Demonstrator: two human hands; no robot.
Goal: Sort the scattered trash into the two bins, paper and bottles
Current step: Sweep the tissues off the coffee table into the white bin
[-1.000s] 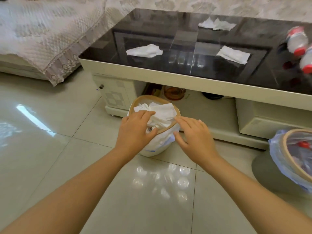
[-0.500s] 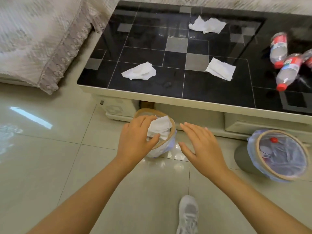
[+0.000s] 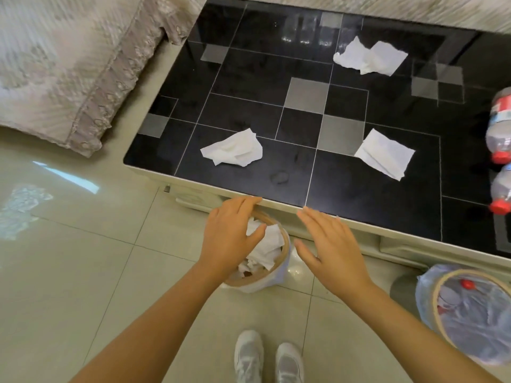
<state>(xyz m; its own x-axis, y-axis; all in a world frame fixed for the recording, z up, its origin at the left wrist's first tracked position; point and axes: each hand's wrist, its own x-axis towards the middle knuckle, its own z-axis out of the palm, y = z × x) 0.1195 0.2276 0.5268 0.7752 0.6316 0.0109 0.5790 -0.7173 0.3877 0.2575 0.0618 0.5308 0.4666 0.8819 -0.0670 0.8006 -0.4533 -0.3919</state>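
The paper bin (image 3: 277, 283), white with a wooden rim, stands on the floor against the table's front and is full of crumpled white paper (image 3: 266, 246). My left hand (image 3: 229, 236) hovers over its left half, fingers loosely spread, thumb by the paper. My right hand (image 3: 331, 250) is flat and open just right of the bin, holding nothing. Three white tissues lie on the black table: near left (image 3: 235, 150), near right (image 3: 385, 153), far (image 3: 370, 58). Two clear bottles with red caps (image 3: 500, 128) (image 3: 502, 192) lie at the right edge. The blue-lined bottle bin (image 3: 431, 286) stands at the lower right.
The black tiled glass table (image 3: 276, 111) has a cream frame whose front edge is just above my fingertips. A lace-edged sofa cover (image 3: 69, 64) hangs at the left. My two white shoes (image 3: 249, 355) stand on the glossy tiled floor behind the paper bin.
My view has risen and tilted down over the table. My left hand has lifted off the paper it pressed into the bin; my right hand has moved up and away from the rim.
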